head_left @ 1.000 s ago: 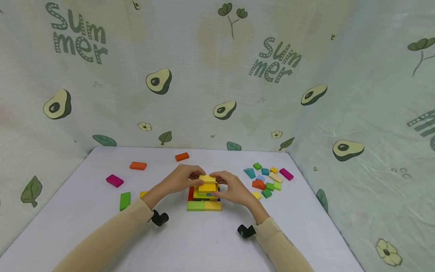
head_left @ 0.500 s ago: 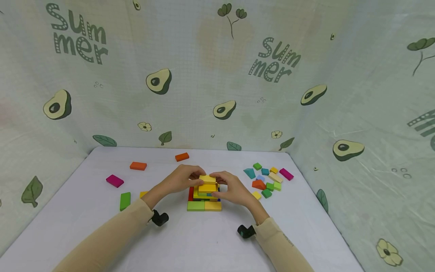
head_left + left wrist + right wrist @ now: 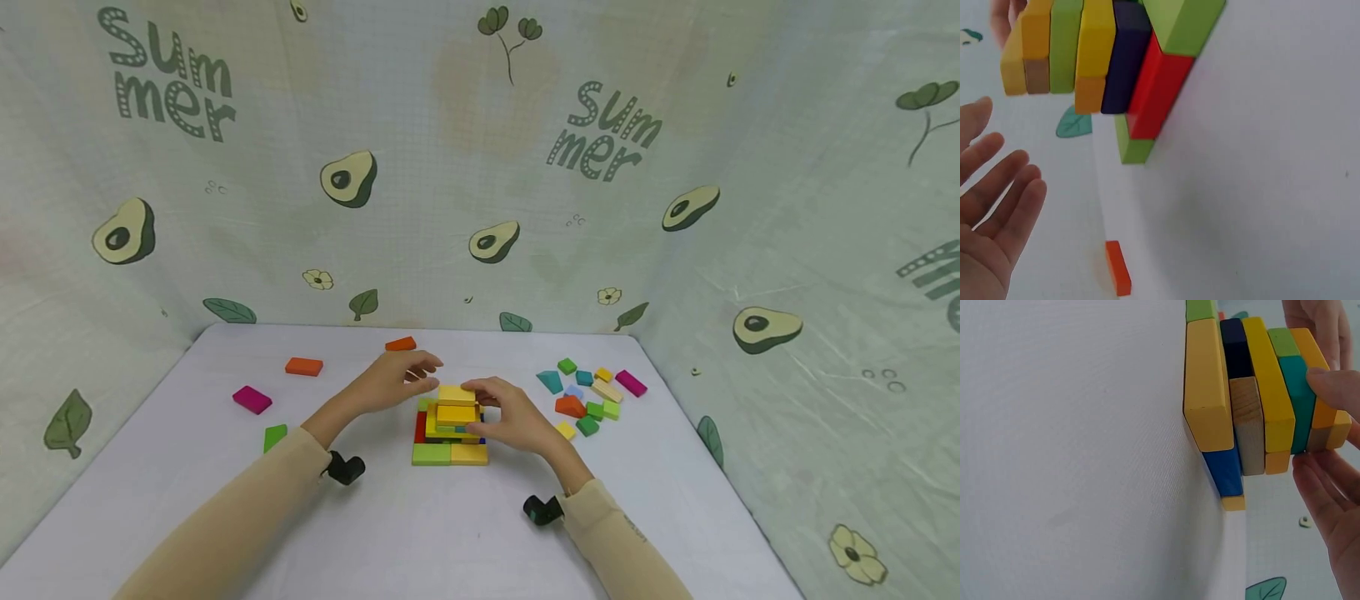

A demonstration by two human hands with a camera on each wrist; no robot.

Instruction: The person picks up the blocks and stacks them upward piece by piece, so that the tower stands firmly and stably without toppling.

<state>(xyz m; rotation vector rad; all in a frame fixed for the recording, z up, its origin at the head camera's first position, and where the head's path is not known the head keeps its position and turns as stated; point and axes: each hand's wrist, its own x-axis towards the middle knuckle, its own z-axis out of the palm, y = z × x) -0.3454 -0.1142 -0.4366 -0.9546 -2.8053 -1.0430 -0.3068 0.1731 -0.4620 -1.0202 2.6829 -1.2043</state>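
A stepped tower of coloured wooden blocks (image 3: 456, 415) stands mid-table, its layers narrowing upward to a pale yellow block (image 3: 457, 396). My right hand (image 3: 513, 417) holds the tower's upper part from the right. In the right wrist view, the thumb (image 3: 1335, 389) lies on an orange block (image 3: 1314, 353), while the fingers (image 3: 1319, 494) reach round the side by a teal block (image 3: 1298, 400). My left hand (image 3: 390, 382) hovers left of the top, apart from the tower, holding nothing. Its fingers (image 3: 1013, 200) look spread and slightly bent in the left wrist view.
Several small blocks (image 3: 570, 407) lie scattered at the table's right, beside a magenta block (image 3: 632, 383). Further left are two orange blocks (image 3: 304, 367), another magenta one (image 3: 252, 399) and a green one (image 3: 274, 437), partly behind the left forearm. Patterned cloth (image 3: 420, 125) hangs behind.
My left hand has let go of the top yellow block and drawn away to the left and slightly up. The right hand and the tower have stayed in place.
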